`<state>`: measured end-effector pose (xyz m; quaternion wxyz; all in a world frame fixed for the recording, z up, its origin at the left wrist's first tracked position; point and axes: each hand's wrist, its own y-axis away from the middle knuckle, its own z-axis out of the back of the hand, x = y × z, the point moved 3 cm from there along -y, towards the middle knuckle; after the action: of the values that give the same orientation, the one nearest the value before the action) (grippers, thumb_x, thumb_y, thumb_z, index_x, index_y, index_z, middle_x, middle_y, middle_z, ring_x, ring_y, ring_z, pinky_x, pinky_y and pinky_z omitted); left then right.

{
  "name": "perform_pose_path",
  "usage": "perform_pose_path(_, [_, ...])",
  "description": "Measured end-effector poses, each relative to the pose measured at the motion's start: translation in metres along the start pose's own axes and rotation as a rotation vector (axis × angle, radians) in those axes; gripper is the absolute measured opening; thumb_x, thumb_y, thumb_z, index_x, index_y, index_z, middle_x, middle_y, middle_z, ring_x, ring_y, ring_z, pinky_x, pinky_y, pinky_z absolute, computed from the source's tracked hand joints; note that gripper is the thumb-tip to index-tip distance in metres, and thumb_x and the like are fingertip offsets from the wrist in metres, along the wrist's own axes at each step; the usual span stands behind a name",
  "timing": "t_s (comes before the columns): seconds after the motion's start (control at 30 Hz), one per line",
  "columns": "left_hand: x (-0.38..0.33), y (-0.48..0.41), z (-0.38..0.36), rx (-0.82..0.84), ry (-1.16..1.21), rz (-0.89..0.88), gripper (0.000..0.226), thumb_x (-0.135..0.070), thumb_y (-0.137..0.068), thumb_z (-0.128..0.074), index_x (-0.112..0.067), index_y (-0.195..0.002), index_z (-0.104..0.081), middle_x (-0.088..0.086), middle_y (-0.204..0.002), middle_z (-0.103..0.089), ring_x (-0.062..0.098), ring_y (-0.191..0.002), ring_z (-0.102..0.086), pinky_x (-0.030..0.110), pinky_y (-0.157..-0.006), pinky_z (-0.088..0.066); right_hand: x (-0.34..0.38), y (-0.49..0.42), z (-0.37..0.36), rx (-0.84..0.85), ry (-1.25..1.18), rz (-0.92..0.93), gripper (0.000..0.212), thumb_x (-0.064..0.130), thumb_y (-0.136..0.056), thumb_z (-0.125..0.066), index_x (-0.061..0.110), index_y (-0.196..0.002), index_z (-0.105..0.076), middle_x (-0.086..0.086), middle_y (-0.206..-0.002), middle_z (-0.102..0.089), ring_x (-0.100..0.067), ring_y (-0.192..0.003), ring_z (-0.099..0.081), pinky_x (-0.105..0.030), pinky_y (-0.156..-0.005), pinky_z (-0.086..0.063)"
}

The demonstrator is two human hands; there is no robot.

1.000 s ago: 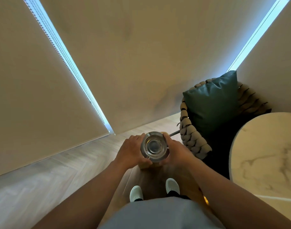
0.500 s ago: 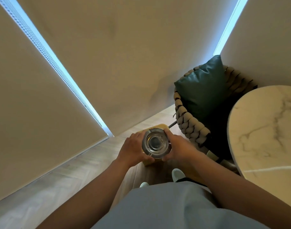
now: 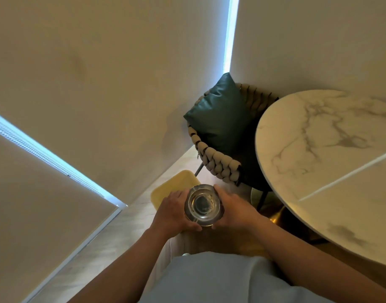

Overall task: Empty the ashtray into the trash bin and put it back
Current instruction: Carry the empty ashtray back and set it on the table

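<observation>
Pale roller blinds (image 3: 100, 73) fill the upper part of the view, with bright strips of daylight between their panels. The round marble tabletop (image 3: 332, 162), white with grey veins, is the landmark here; it fills the right side, and a thin pale line crosses its near part. Just beyond its far-left edge stands a chair (image 3: 216, 160) with a thick braided rim, partly tucked under the tabletop, and a dark green cushion (image 3: 218, 119) leans upright in its seat. To the left of the tabletop and lower, on the wooden floor (image 3: 113, 235), sits a yellow trash bin (image 3: 172, 189) with rounded corners; only its far and left parts show, the rest being hidden by the hands. A gold-coloured base (image 3: 277, 215) shows under the tabletop's near-left edge.

The round glass ashtray (image 3: 204, 204) is held in the air left of the tabletop, above the near-right part of the trash bin, its hollow facing the camera. The left hand (image 3: 173, 212) clasps its left side and the right hand (image 3: 235, 209) its right side, each grip wrapped around the rim. A few dark specks cling inside the bowl. Both forearms are bare, and a light grey garment (image 3: 209, 278) fills the bottom edge.
</observation>
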<state>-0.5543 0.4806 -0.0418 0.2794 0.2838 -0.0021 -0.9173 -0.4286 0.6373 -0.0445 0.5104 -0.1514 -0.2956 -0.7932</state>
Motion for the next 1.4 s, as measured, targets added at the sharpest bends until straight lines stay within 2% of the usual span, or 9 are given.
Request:
perform_pose_path(0.23, [-0.064, -0.004, -0.030, 0.054, 0.011, -0.112, 0.108, -0.067, -0.048, -0.081, -0.025, -0.138, -0.040, -0.007, -0.127, -0.055, 0.012, -0.112, -0.049, 0.030, -0.098, -0.039, -0.051, 0.064, 0.010, -0.071, -0.056, -0.103, 0.119, 0.047, -0.060, -0.087, 0.034, -0.149, -0.009, 0.002, -0.134, -0.061, -0.022, -0.118, -0.061, -0.043, -0.095, -0.055])
perform_pose_path(0.37, [-0.106, -0.002, -0.052, 0.091, 0.012, -0.188, 0.103, -0.070, -0.049, -0.079, -0.027, -0.136, -0.042, -0.006, -0.122, -0.059, 0.004, -0.101, -0.046, 0.021, -0.092, -0.036, -0.081, 0.107, 0.014, -0.093, -0.104, -0.166, 0.125, 0.048, -0.061, -0.086, 0.034, -0.153, -0.003, 0.001, -0.137, -0.058, -0.022, -0.121, -0.059, -0.041, -0.098, -0.053])
perform_pose_path(0.5, [-0.138, 0.003, -0.069, 0.122, -0.015, -0.238, 0.100, -0.072, -0.051, -0.078, -0.030, -0.135, -0.043, -0.010, -0.118, -0.059, 0.006, -0.103, -0.050, 0.026, -0.094, -0.043, -0.103, 0.145, 0.017, -0.134, -0.156, -0.184, 0.124, 0.049, -0.059, -0.087, 0.034, -0.152, -0.006, 0.002, -0.135, -0.060, -0.020, -0.120, -0.060, -0.038, -0.097, -0.053])
perform_pose_path(0.6, [-0.161, 0.009, -0.083, 0.133, -0.018, -0.273, 0.095, -0.073, -0.052, -0.077, -0.033, -0.131, -0.045, -0.011, -0.116, -0.061, 0.007, -0.103, -0.053, 0.028, -0.094, -0.046, -0.118, 0.172, 0.017, -0.158, -0.177, -0.214, 0.126, 0.050, -0.057, -0.087, 0.031, -0.152, -0.008, 0.000, -0.136, -0.059, -0.022, -0.122, -0.058, -0.041, -0.098, -0.053])
perform_pose_path(0.7, [-0.184, 0.015, -0.097, 0.149, -0.028, -0.298, 0.099, -0.074, -0.051, -0.076, -0.034, -0.135, -0.041, -0.010, -0.121, -0.059, 0.007, -0.106, -0.051, 0.019, -0.092, -0.036, -0.133, 0.197, 0.018, -0.175, -0.205, -0.248, 0.126, 0.049, -0.055, -0.089, 0.031, -0.151, -0.009, -0.001, -0.136, -0.058, -0.023, -0.123, -0.057, -0.042, -0.098, -0.052])
perform_pose_path(0.9, [-0.228, 0.021, -0.128, 0.209, -0.049, -0.379, 0.104, -0.073, -0.049, -0.076, -0.034, -0.137, -0.037, -0.008, -0.125, -0.056, 0.009, -0.109, -0.049, 0.031, -0.096, -0.043, -0.162, 0.248, 0.023, -0.222, -0.268, -0.305, 0.121, 0.044, -0.054, -0.091, 0.028, -0.147, -0.016, 0.001, -0.134, -0.061, -0.021, -0.120, -0.059, -0.038, -0.093, -0.054])
perform_pose_path(1.03, [-0.252, 0.021, -0.145, 0.245, -0.051, -0.425, 0.105, -0.070, -0.049, -0.079, -0.032, -0.138, -0.038, -0.009, -0.128, -0.056, 0.010, -0.112, -0.049, 0.029, -0.098, -0.041, -0.176, 0.277, 0.027, -0.251, -0.271, -0.336, 0.123, 0.044, -0.053, -0.091, 0.031, -0.150, -0.016, 0.002, -0.129, -0.063, -0.020, -0.116, -0.061, -0.041, -0.091, -0.055])
perform_pose_path(1.23, [-0.282, 0.016, -0.168, 0.321, -0.080, -0.476, 0.112, -0.074, -0.046, -0.075, -0.033, -0.140, -0.032, -0.006, -0.130, -0.054, 0.013, -0.117, -0.047, 0.032, -0.099, -0.040, -0.195, 0.308, 0.035, -0.294, -0.339, -0.379, 0.114, 0.041, -0.051, -0.092, 0.040, -0.142, -0.023, 0.007, -0.124, -0.065, -0.017, -0.109, -0.063, -0.041, -0.088, -0.056])
perform_pose_path(1.4, [-0.305, -0.004, -0.180, 0.380, -0.103, -0.542, 0.113, -0.073, -0.045, -0.078, -0.033, -0.141, -0.034, -0.009, -0.128, -0.055, 0.011, -0.115, -0.049, 0.037, -0.098, -0.045, -0.214, 0.319, 0.038, -0.316, -0.355, -0.444, 0.112, 0.044, -0.053, -0.090, 0.033, -0.140, -0.021, 0.004, -0.125, -0.063, -0.018, -0.110, -0.062, -0.037, -0.087, -0.055])
